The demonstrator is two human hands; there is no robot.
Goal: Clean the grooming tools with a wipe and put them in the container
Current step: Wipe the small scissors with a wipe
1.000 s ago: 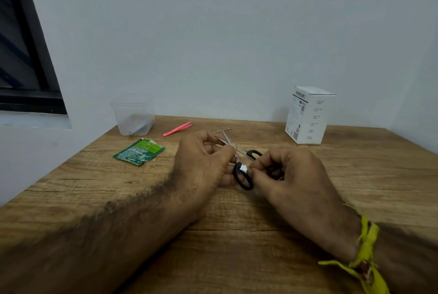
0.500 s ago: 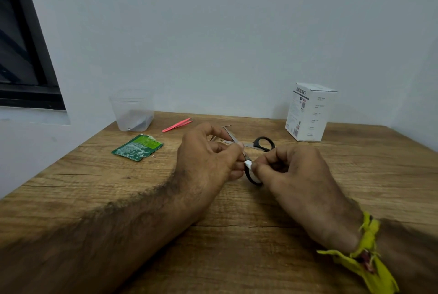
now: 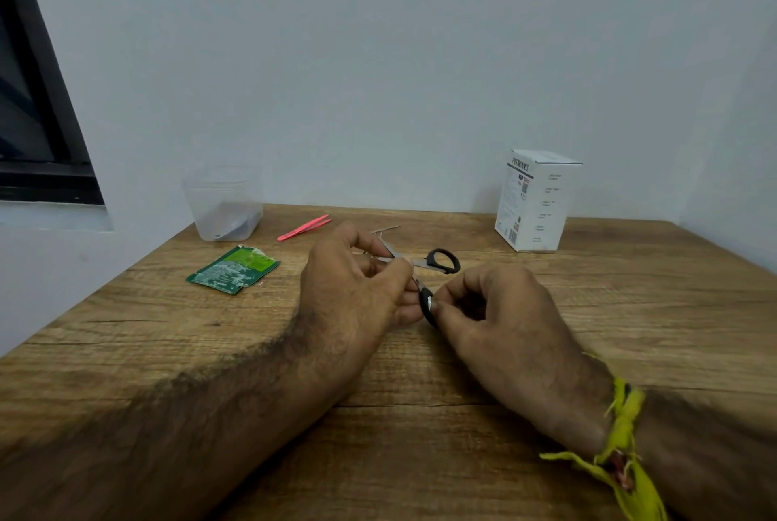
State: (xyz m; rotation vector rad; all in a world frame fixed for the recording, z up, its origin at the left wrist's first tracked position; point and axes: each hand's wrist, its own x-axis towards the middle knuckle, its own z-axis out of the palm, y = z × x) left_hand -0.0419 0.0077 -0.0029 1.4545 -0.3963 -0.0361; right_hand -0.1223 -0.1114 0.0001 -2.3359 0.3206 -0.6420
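Observation:
Small scissors [image 3: 441, 260] with black handle loops and steel blades are spread apart above the table's middle. My left hand [image 3: 357, 289] pinches them at the blades near the pivot. My right hand [image 3: 500, 310] pinches a small white wipe [image 3: 429, 303] against the nearer black loop. Pink tweezers [image 3: 303, 227] lie on the wood behind my left hand. A clear plastic container [image 3: 223, 205] stands at the back left with something dark and metallic in its bottom. A thin metal tool [image 3: 384, 229] lies just behind the scissors.
A torn green wipe sachet [image 3: 233, 270] lies left of my hands. A white carton [image 3: 536, 201] stands at the back right near the wall. The wooden table [image 3: 420, 436] meets the wall at the back, its left edge by a dark window frame.
The scissors have spread wider, the far loop swinging out to the right. My right hand with the wipe has stayed on the nearer loop.

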